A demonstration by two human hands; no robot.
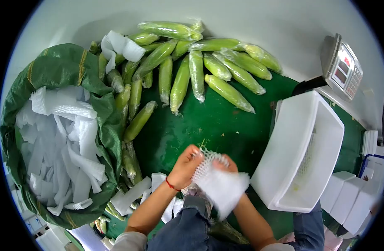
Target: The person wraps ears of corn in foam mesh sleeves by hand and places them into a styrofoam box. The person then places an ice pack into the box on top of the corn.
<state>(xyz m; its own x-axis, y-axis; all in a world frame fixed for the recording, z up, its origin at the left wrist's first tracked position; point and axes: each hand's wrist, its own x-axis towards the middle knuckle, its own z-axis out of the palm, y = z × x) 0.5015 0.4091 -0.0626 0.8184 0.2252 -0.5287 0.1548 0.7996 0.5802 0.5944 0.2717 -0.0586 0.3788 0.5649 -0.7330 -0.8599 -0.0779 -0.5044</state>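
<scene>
In the head view my left hand, with a red cord at the wrist, pinches the near side of a white foam net sleeve. My right hand grips the same sleeve from the other side, its fingers partly covered by the netting. The mesh is stretched between both hands and its lower part hangs blurred over my lap. Whether anything is inside the sleeve is hidden. Beyond my hands, several plastic-wrapped corn cobs lie on the green table.
To the left stands a green woven sack full of white foam sleeves. At right, a white foam box rests tilted beside a digital scale. More white boxes sit lower right. Another foam sleeve lies on the cobs.
</scene>
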